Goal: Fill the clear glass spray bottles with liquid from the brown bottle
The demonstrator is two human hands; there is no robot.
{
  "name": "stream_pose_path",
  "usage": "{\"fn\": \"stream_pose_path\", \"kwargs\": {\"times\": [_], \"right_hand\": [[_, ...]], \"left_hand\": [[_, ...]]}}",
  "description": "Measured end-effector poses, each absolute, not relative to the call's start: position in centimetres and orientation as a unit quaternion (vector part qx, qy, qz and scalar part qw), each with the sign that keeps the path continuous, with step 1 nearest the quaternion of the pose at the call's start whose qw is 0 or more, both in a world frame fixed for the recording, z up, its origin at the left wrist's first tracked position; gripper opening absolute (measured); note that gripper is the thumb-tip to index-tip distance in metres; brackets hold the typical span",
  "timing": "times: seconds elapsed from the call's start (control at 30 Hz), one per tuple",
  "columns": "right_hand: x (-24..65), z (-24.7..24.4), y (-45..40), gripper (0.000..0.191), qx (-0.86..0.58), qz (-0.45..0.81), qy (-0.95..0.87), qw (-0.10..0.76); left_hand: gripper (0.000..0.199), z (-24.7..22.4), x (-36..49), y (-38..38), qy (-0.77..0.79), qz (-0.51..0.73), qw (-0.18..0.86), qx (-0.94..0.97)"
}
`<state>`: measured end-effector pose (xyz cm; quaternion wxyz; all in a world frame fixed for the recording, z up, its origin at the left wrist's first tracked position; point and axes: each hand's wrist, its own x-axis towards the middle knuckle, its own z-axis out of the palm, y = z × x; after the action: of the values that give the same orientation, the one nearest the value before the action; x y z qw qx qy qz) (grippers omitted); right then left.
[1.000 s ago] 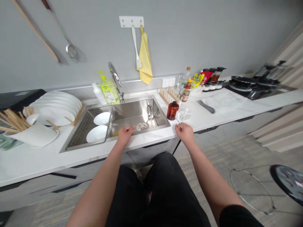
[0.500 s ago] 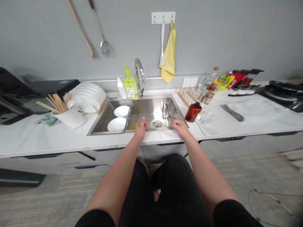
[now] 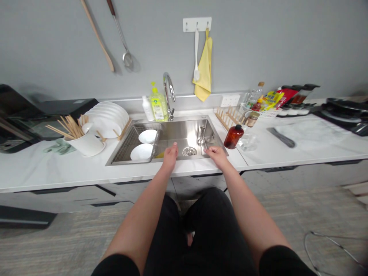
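Observation:
My left hand [image 3: 170,156] is over the front rim of the steel sink [image 3: 184,132], fingers curled and thumb pointing up; I see nothing in it. Just left of it, a yellow thing [image 3: 160,155] lies low in the sink, partly hidden. My right hand [image 3: 217,155] is at the sink's right front, fingers closed in a pinch. A thin line shows by its fingertips, too small to name. Between the hands is the round drain [image 3: 189,151]. Behind the right hand stands a shiny metal piece [image 3: 202,135]. Two white bowls [image 3: 142,152] sit in the left basket.
An amber bottle [image 3: 234,137] stands right of the sink, before a wooden rack [image 3: 225,117]. The curved faucet [image 3: 169,90] and green soap bottle [image 3: 158,105] are behind. At left are white plates [image 3: 107,115] and a white utensil holder [image 3: 87,145]. A yellow cloth [image 3: 203,73] hangs above.
The view has tipped very slightly. My right hand has shifted a little to the left; my left hand stays nearly in place.

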<state>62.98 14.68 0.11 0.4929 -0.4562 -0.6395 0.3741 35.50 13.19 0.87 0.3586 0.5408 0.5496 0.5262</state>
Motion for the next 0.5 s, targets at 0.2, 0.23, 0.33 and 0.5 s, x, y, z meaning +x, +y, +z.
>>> {"fn": "stream_pose_path", "kwargs": {"times": [0.2, 0.23, 0.33, 0.5], "right_hand": [[63.0, 0.4, 14.7, 0.066, -0.453, 0.369, -0.644, 0.494], [62.8, 0.5, 14.6, 0.063, -0.453, 0.369, -0.644, 0.494], [62.3, 0.9, 14.3, 0.048, -0.471, 0.345, -0.635, 0.506], [63.8, 1.2, 12.1, 0.031, -0.541, 0.224, -0.592, 0.554]], "left_hand": [[0.069, 0.7, 35.6, 13.3, 0.540, 0.522, 0.363, 0.552], [0.069, 0.7, 35.6, 13.3, 0.541, 0.517, 0.363, 0.555], [0.068, 0.7, 35.6, 13.3, 0.544, 0.507, 0.360, 0.563], [0.061, 1.0, 35.5, 13.1, 0.547, 0.503, 0.348, 0.572]]}}
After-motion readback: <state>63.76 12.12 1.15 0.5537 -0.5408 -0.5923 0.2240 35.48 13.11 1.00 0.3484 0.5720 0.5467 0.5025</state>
